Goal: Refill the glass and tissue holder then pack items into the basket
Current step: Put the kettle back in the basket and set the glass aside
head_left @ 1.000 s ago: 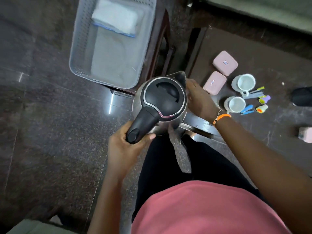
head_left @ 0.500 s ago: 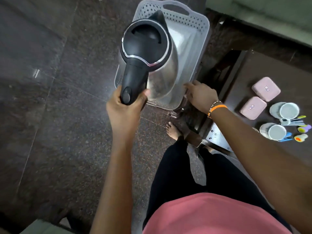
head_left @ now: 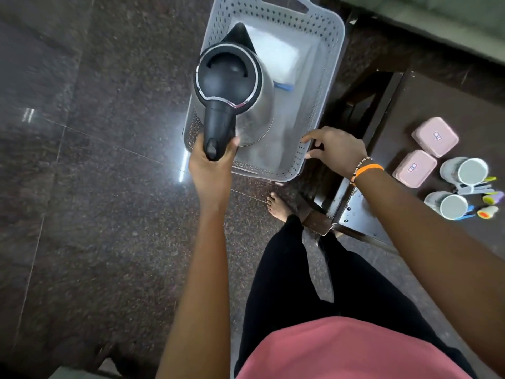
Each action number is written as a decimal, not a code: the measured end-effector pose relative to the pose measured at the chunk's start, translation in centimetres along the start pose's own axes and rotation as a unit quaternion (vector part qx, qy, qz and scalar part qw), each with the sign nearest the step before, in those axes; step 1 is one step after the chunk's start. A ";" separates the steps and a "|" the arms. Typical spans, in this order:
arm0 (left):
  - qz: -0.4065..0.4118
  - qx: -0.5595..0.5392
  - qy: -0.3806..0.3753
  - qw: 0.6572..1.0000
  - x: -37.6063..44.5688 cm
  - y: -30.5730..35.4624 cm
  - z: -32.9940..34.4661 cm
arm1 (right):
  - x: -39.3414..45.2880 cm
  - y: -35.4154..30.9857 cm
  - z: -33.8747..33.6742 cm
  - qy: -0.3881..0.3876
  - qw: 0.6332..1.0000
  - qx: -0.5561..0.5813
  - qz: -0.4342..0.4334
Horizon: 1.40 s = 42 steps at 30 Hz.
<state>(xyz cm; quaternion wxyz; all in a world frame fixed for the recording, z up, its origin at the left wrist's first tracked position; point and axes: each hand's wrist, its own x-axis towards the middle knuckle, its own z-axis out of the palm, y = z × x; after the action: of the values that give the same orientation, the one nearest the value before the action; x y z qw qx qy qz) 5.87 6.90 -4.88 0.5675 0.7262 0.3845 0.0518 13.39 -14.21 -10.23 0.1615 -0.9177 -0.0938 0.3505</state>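
Note:
A steel electric kettle [head_left: 246, 105] with a black lid and handle hangs over the near left part of the grey perforated basket [head_left: 328, 64]. My left hand [head_left: 211, 162] is shut on the kettle's handle. A white tissue pack [head_left: 276, 56] lies in the basket's far end, partly hidden by the kettle. My right hand [head_left: 334, 149] rests open at the basket's near right rim, fingers spread and touching it.
On the dark table at the right lie two pink boxes [head_left: 434, 136] [head_left: 414, 168], two white mugs [head_left: 471, 170] [head_left: 449, 205] and several small coloured items [head_left: 489, 205]. A dark wooden stand [head_left: 355, 110] sits between basket and table. My bare foot [head_left: 277, 205] is on the polished stone floor.
My left hand carried the kettle from beside the table to above the basket. My right hand let go of the kettle's body and moved to the basket's rim.

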 end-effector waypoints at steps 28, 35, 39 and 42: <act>-0.135 0.303 -0.420 0.845 -20.2 -5.9 15.6 | -14.1 23.3 8.1 -0.027 0.993 -0.103 0.047; -0.140 0.264 -0.370 0.880 -24.9 -5.7 20.5 | -16.7 25.5 6.5 0.020 0.999 -0.014 0.038; -0.112 0.259 -0.354 0.892 -27.2 -4.7 24.7 | -19.5 27.6 4.2 0.076 0.995 0.023 0.066; -0.084 0.265 -0.355 0.892 -28.4 -4.0 28.0 | -21.0 30.0 2.1 0.116 0.987 0.055 0.092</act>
<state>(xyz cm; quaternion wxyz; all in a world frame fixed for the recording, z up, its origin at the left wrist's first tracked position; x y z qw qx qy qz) -1.65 -32.41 -7.86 0.4550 0.7845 0.2164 -0.3615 -1.72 -47.67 -9.70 0.1889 -0.9465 0.0299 0.2597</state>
